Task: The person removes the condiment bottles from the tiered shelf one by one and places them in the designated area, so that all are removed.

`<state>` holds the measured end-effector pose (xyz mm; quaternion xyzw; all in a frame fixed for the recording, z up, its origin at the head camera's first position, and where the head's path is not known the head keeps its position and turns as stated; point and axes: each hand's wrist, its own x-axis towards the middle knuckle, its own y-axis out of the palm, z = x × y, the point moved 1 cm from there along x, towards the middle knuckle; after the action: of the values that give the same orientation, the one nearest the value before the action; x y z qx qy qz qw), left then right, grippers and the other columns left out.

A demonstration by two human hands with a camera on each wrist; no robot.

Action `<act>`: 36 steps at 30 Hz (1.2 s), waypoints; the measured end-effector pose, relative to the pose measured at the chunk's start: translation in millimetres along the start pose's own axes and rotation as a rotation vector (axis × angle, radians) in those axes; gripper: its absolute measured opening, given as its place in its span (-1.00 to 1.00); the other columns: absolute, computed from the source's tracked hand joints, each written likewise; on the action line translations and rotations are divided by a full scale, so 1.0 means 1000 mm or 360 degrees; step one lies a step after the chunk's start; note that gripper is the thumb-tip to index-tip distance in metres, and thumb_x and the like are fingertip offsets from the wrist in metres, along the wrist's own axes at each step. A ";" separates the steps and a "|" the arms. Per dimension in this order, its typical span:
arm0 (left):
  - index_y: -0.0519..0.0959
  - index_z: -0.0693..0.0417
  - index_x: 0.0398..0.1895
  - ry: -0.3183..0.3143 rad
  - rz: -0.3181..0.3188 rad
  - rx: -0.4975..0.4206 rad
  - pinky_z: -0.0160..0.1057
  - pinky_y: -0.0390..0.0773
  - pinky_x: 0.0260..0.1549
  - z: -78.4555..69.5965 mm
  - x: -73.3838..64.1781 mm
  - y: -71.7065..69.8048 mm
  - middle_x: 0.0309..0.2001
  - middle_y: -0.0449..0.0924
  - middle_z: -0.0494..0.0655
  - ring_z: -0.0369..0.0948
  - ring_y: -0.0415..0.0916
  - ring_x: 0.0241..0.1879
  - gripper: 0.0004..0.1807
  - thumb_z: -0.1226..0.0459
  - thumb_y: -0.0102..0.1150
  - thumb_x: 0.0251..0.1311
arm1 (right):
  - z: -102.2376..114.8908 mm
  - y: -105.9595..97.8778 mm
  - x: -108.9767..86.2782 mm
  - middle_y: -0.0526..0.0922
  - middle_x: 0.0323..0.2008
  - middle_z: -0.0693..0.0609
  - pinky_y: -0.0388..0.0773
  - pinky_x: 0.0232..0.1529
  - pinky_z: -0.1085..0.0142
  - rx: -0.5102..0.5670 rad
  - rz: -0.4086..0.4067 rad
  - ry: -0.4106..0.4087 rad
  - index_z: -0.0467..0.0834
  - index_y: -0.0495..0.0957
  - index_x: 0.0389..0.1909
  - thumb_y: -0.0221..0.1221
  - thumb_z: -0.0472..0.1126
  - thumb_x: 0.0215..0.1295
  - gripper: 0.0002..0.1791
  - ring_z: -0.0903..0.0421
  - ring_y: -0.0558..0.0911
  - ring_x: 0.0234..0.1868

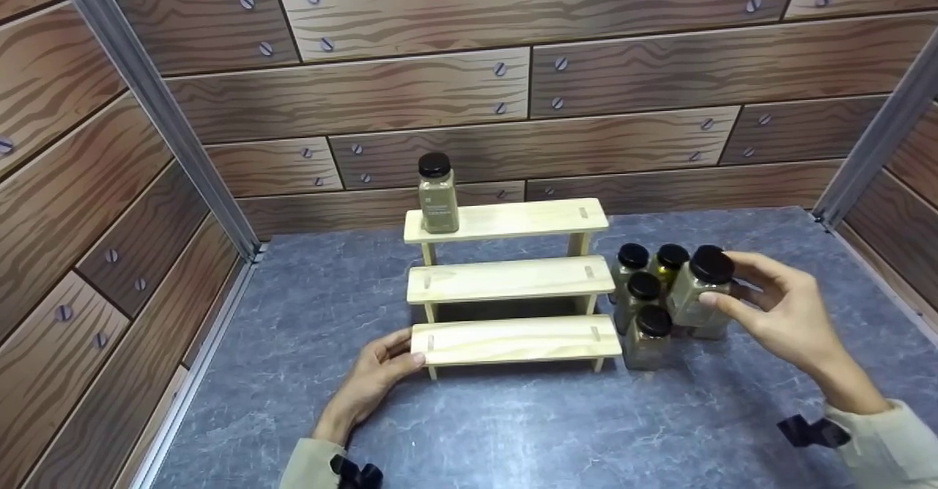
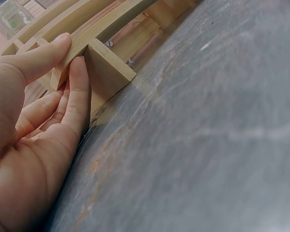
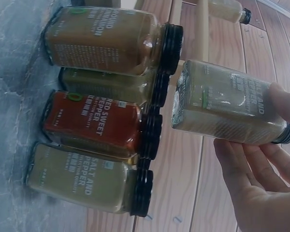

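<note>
A three-tier wooden display shelf (image 1: 513,341) stands on the tabletop. My left hand (image 1: 370,375) pinches the left end of its lowest board between thumb and fingers; the left wrist view shows the fingertips (image 2: 79,72) under the board's edge. My right hand (image 1: 791,320) grips a spice jar (image 3: 222,104) with a black lid, raised above the others; its label reads salt and pepper. Below it stand several more jars, among them ground cinnamon (image 3: 99,41), red sweet pepper (image 3: 94,121) and another salt and pepper jar (image 3: 79,179). One jar (image 1: 440,207) stands on the top board's left end.
The jar cluster (image 1: 648,350) stands close to the shelf's right side. Wood-patterned walls (image 1: 440,82) with metal corner posts (image 1: 157,100) enclose the grey marbled tabletop (image 1: 469,423) at the back and sides.
</note>
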<state>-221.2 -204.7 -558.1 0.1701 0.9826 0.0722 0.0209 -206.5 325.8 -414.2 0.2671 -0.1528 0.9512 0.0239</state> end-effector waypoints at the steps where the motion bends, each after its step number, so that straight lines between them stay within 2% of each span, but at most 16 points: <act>1: 0.11 0.58 0.58 0.0000 0.0000 -0.0003 -0.21 0.65 0.30 0.000 0.000 0.000 0.46 0.35 0.50 -0.12 0.61 0.23 -0.19 0.41 0.28 0.43 | -0.001 0.000 -0.001 0.82 -0.02 0.13 0.72 0.08 0.46 0.0011 -0.0002 0.0004 -0.56 0.60 0.12 0.41 -0.77 -0.02 -0.41 0.28 0.78 0.00; 9: 0.11 0.61 0.57 0.0010 -0.0010 0.0012 -0.21 0.67 0.29 0.000 0.000 0.000 0.45 0.33 0.53 -0.13 0.63 0.20 -0.20 0.42 0.28 0.42 | -0.006 -0.002 -0.004 0.83 -0.05 0.08 0.73 0.06 0.46 0.0095 -0.0005 0.0026 -0.59 0.58 0.11 0.39 -0.79 -0.03 -0.42 0.26 0.79 -0.04; 25: 0.13 0.62 0.55 0.0020 -0.0025 -0.0016 -0.21 0.68 0.27 0.001 0.000 0.000 0.42 0.39 0.50 -0.16 0.65 0.17 -0.21 0.44 0.28 0.40 | -0.024 0.000 -0.019 0.81 -0.07 0.11 0.72 0.06 0.46 0.0056 0.0005 0.0063 -0.58 0.56 0.12 0.41 -0.77 -0.04 -0.40 0.28 0.78 -0.04; 32: 0.11 0.60 0.57 0.0014 -0.0008 -0.0006 -0.20 0.68 0.27 0.001 -0.001 -0.001 0.42 0.40 0.48 -0.14 0.64 0.18 -0.20 0.42 0.28 0.42 | -0.036 0.004 -0.028 0.81 -0.06 0.04 0.75 0.02 0.42 0.0250 -0.0025 0.0088 -0.65 0.53 0.09 0.36 -0.83 -0.07 -0.41 0.25 0.78 -0.04; 36: 0.09 0.60 0.58 0.0013 0.0007 0.0006 -0.22 0.67 0.28 0.001 -0.001 -0.001 0.45 0.34 0.51 -0.13 0.62 0.21 -0.19 0.40 0.27 0.44 | -0.041 0.006 -0.032 0.81 -0.04 0.05 0.74 0.05 0.43 0.0204 -0.0013 0.0093 -0.64 0.52 0.10 0.37 -0.82 -0.07 -0.39 0.27 0.78 -0.02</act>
<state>-220.7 -206.0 -558.9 0.1719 0.9824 0.0710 0.0165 -200.9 334.0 -465.6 0.2408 -0.0897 0.9663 0.0150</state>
